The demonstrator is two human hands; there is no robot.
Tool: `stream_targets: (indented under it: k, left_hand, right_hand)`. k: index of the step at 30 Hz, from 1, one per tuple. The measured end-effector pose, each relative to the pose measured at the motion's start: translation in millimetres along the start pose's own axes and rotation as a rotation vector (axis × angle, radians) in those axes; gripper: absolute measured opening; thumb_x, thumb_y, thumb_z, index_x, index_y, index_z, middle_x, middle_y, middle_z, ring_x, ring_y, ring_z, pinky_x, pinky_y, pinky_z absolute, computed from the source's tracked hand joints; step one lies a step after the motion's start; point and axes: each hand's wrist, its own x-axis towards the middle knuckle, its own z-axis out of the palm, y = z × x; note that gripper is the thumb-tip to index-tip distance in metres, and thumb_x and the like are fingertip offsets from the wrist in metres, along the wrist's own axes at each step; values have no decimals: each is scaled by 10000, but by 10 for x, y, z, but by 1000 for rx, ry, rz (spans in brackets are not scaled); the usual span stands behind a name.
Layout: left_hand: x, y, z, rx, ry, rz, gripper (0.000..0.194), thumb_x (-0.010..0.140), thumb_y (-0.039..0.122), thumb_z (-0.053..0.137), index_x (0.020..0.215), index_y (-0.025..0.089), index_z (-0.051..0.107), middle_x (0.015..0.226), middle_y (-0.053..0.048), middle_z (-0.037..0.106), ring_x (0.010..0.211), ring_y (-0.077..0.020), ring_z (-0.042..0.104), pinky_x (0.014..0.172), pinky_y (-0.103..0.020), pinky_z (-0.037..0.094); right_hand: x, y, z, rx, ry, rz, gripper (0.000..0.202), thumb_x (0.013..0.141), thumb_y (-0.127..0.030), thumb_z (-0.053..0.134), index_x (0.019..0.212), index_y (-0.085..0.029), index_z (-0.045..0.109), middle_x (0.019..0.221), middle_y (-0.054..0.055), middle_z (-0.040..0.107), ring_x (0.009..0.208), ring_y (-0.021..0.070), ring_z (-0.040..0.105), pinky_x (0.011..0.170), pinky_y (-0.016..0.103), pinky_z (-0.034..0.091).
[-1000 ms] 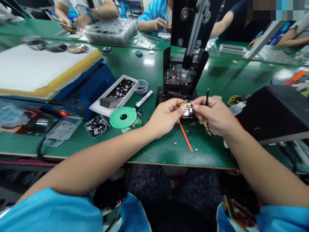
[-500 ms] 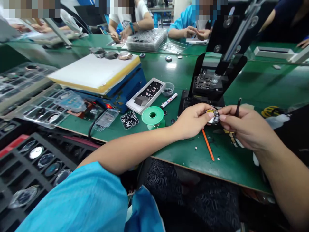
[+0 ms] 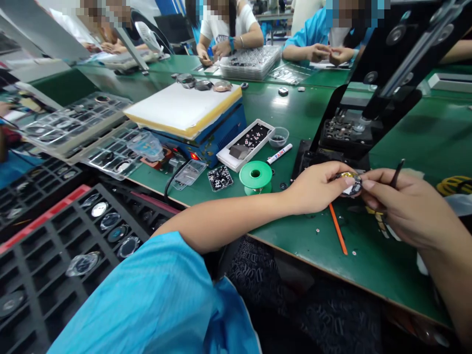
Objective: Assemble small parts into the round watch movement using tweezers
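My left hand [image 3: 315, 186] pinches a small round watch body [image 3: 352, 185], its inside showing yellow and silver parts. My right hand [image 3: 409, 201] meets the watch body's right edge with thumb and fingertips. Between its fingers sticks up the dark back end of what look like black tweezers [image 3: 397, 173]; their tips are hidden. Under my hands an orange stick [image 3: 338, 228] lies on the green bench [image 3: 295, 236]. Behind them stands a black press [image 3: 342, 132] with a metal fixture.
To the left are a green solder spool [image 3: 255, 174], a paint marker [image 3: 279, 154], a white tray of small parts [image 3: 246, 144] and a blue heating box [image 3: 221, 132] with a white top. A black compartment tray [image 3: 59, 236] holds several watches. Co-workers sit across the bench.
The view has turned left, so the bench and hands appear further right, and more of the compartment tray shows. Both hands keep their hold at the watch body.
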Motion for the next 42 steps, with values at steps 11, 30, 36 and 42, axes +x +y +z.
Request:
stream_targets:
  k: [11,30,36,42]
  left_hand:
    - [-12,-11,-13,60,1,32,122,1075,281,706,1085,165,743,1050,-63,785,1023,-184,708,985,-343,580]
    - [-15,-17,-32,75,-14,13,173,1081,252,693,1160,133,791,1010,-53,797,880,-138,673,892,-298,563]
    - [-44,17,-54,103,2,48,190,1090,268,685,1178,149,805,964,-32,793,823,-126,652,830,-268,550]
    - [-40,45,-70,88,13,32,176,1082,240,692,1175,159,818,915,-11,771,668,-93,567,675,-241,485]
  right_hand:
    - [13,27,-34,3,9,11,225,705,-302,966,867,-239,822,712,11,647,617,143,522,607,322,335]
    - [23,10,-12,-18,-62,2,264,730,-311,942,909,-203,780,773,33,726,637,129,558,604,284,393]
    - [16,-43,55,-59,-73,-120,220,832,-391,842,815,-210,716,725,29,749,580,111,525,543,260,362]
    - [25,-42,81,89,-122,-115,232,846,-396,859,850,-211,720,760,25,773,576,89,513,533,248,361]
